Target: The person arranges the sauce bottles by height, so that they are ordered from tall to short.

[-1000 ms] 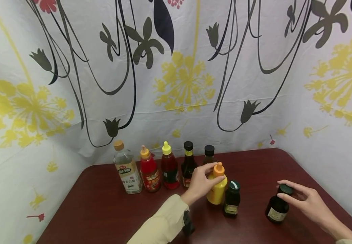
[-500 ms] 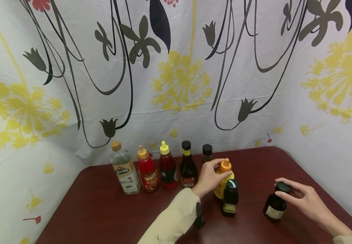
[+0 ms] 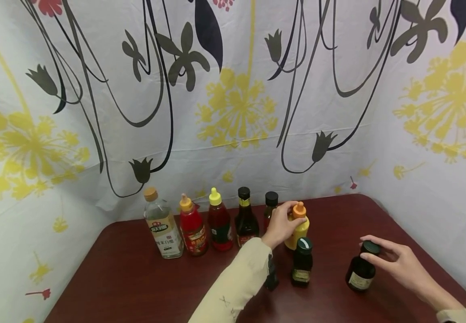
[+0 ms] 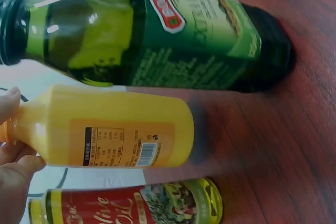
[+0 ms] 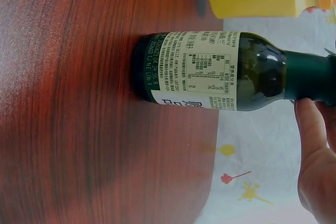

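Note:
My left hand (image 3: pixel 282 224) pinches the orange cap and neck of a yellow squeeze bottle (image 3: pixel 298 235), which stands upright beside the back row. Whether its base touches the table cannot be told. In the left wrist view the yellow bottle lies between a green olive oil bottle (image 4: pixel 205 30) and a red-labelled olive oil bottle (image 4: pixel 105 205). That green bottle (image 3: pixel 302 264) stands nearer me in the head view. Further right, my right hand (image 3: pixel 402 264) grips the neck of a dark glass bottle (image 3: pixel 360 273) with a green cap. Its pale label (image 5: pixel 199 72) faces the right wrist camera.
Along the table's back stand a clear vinegar bottle (image 3: pixel 164 231), two red sauce bottles (image 3: pixel 193 231) (image 3: pixel 219 226), a dark sauce bottle (image 3: pixel 246 222) and a black-capped bottle (image 3: pixel 271 208), partly hidden by my left hand. Patterned cloth (image 3: pixel 233 170) hangs behind the dark red table (image 3: pixel 136 287).
My left hand has moved the yellow bottle away from me and rightward, behind the green olive oil bottle and towards the back row. My right hand stays on the dark bottle.

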### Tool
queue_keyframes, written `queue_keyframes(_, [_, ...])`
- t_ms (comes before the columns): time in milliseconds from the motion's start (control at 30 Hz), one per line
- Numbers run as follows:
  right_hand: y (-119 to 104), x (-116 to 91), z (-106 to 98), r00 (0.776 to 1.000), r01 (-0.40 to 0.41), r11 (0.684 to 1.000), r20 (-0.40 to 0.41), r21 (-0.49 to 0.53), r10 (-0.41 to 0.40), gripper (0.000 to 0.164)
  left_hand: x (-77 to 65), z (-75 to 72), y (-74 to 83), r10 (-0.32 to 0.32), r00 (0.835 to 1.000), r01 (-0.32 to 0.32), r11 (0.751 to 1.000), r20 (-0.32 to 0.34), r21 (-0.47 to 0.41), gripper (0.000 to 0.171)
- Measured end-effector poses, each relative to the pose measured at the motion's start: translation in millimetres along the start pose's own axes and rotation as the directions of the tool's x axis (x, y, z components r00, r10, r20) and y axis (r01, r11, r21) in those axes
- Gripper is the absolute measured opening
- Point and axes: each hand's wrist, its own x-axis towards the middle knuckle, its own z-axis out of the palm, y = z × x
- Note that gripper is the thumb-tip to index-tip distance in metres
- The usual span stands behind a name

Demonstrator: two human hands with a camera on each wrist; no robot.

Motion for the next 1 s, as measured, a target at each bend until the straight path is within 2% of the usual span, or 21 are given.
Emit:
queue_keyframes(200, [2,-1,-1,1.000,-0.014,1.000,-0.003,0.001,0.014,0.038,0.3,3.3,-7.0,-0.003,1.000,0.003,1.000,0.009,0.030,0.040])
queue_keyframes(433, [2,-1,2,1.000,0.028,1.000,-0.012,0.011,-0.028,0.036,0.3,6.1,-14.7,-0.011,1.000,0.011,1.000,-0.020,0.026,0.040])
queue_keyframes(733, [1,-1,4,1.000,0.022,1.000,-0.015,0.017,-0.021,0.037,8.7,3.8,-8.3,-0.145,0.989,0.144,0.985,0.002,0.099,0.046])
queue_keyframes(1000, [1,0,3,1.000,0.000,1.000,-0.014,0.002,0.000,0.037,15.6,5.9,-4.2,-0.167,0.986,0.167,0.978,-0.006,0.128,0.047])
